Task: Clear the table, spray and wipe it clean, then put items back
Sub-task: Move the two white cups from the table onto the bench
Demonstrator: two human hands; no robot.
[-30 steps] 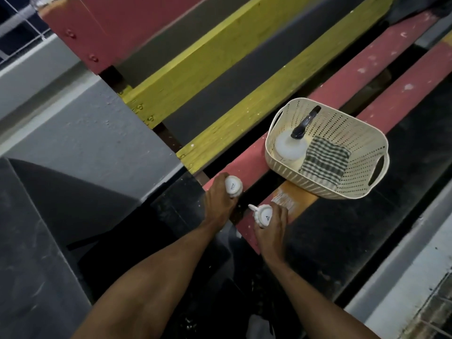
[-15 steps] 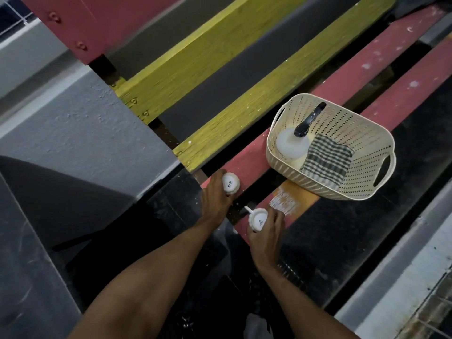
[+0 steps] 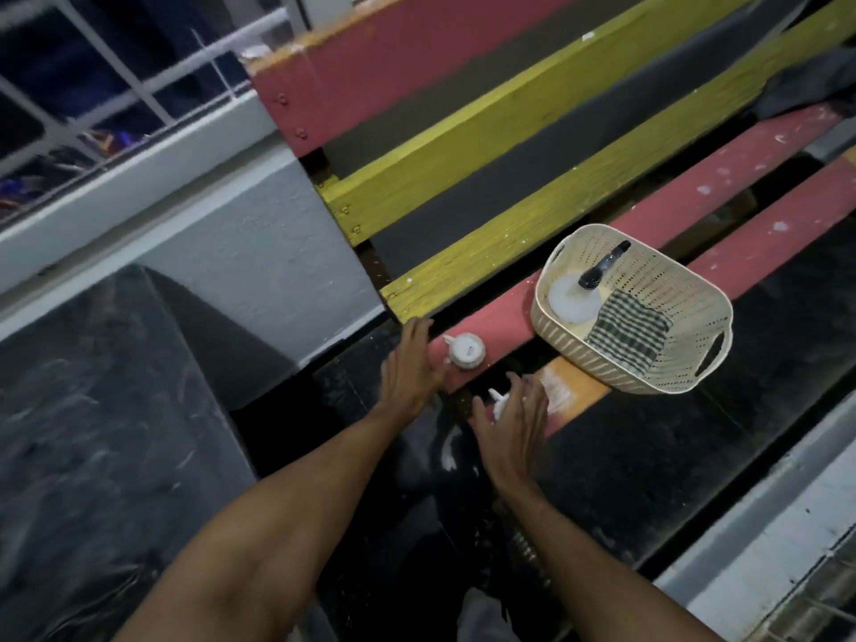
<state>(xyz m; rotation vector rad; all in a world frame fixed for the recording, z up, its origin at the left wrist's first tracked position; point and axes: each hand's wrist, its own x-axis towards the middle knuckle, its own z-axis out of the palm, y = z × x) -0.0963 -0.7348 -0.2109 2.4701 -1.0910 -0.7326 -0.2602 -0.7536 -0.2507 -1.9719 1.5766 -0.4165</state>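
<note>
left hand [image 3: 410,368]: open, empty; white bottle [image 3: 465,350] at its 2 o'clock
right hand [image 3: 514,421]: spread over second bottle [image 3: 497,403]
progress: guessing clearing only; spray bottle [image 3: 570,298], cloth [image 3: 630,333] unused in basket [image 3: 602,363]

I see my left hand [image 3: 412,363], fingers straight, just beside a white bottle [image 3: 465,350] on the red slat [image 3: 500,317]. My right hand [image 3: 509,419] hovers spread over a second white bottle [image 3: 496,400]. The cream basket [image 3: 574,352] holds a spray bottle [image 3: 574,296] and a checked cloth [image 3: 630,331].
</note>
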